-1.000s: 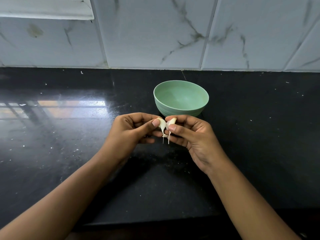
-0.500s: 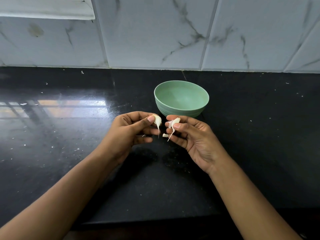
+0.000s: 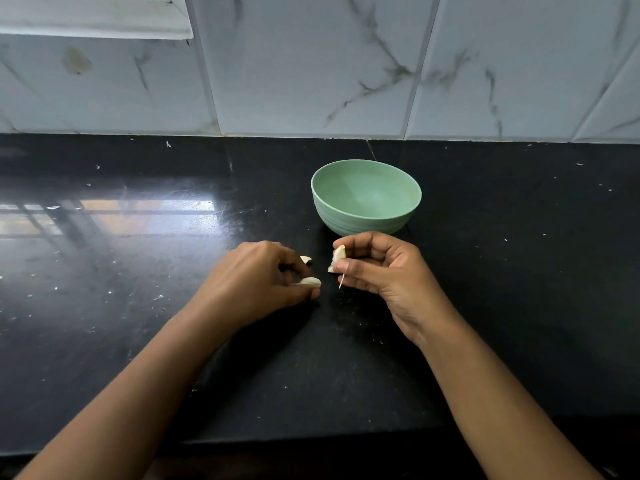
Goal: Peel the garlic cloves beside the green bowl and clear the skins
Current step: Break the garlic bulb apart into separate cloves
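Note:
A pale green bowl stands empty on the black counter. Just in front of it my right hand pinches a garlic clove between thumb and fingers, a thin stem hanging below. My left hand is low over the counter, its fingertips holding another garlic clove that touches or nearly touches the surface. A small garlic piece lies on the counter just beyond that hand, partly hidden by its fingers.
A marble-patterned tiled wall rises behind the counter. Small white flecks dot the counter surface, and a window reflection shines at the left. The counter's front edge runs below my forearms.
The two joined cloves have come apart. My left hand moved down and left to the counter with one clove, while my right hand stayed in front of the bowl with the other.

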